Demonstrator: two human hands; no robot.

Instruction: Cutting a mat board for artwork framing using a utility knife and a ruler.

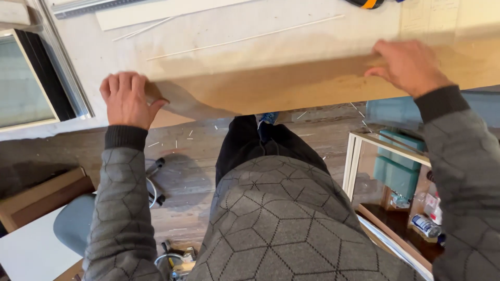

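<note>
Pressing flat on a brown board (pixel 291 86), the left hand (pixel 125 99) and right hand (pixel 409 65) rest with fingers spread, gripping nothing. Board lies along the near table (pixel 104 57) edge. Judged step: positioning; next calls for even pressure. Beyond lie thin white rods (pixel 245 37).

Brown board (pixel 291 86): right end cut by frame edge. Black-orange tool (pixel 367 3) above board cropped at top. Board hides the shoes partly.
</note>
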